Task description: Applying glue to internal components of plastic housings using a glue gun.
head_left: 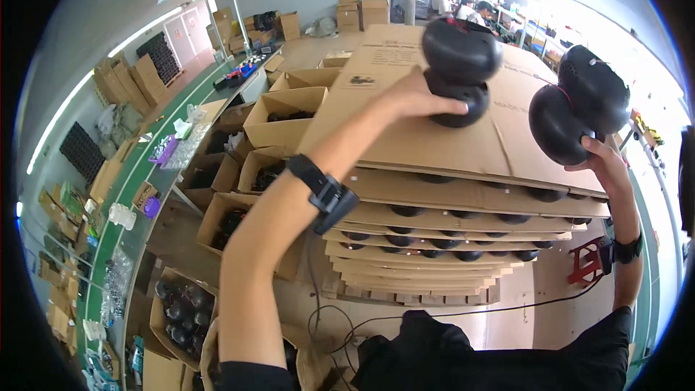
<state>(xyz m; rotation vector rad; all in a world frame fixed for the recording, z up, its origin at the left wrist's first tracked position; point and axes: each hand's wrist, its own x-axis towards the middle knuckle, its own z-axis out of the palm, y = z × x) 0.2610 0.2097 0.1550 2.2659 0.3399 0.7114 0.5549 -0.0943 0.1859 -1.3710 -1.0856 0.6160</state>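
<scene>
Stacking step: left hand (pixel 416 98) fingers clamped on 2 black wheels (pixel 460 65) over top cardboard sheet (pixel 405 130); right hand (pixel 604 163) grips 2 wheels (pixel 579 105). Next needs level placement.

Open cardboard boxes (pixel 282 119) stand left; a green conveyor (pixel 123 195) runs beside them.

Bare forearms, black clothing, a dark band on each wrist

The left wrist band (pixel 327 197) is black with a boxy module and a thin black cable (pixel 463 311) trailing down; the right wrist band (pixel 627 249) is dark too. Short black sleeves (pixel 608 333) cover the upper arms and torso.
</scene>
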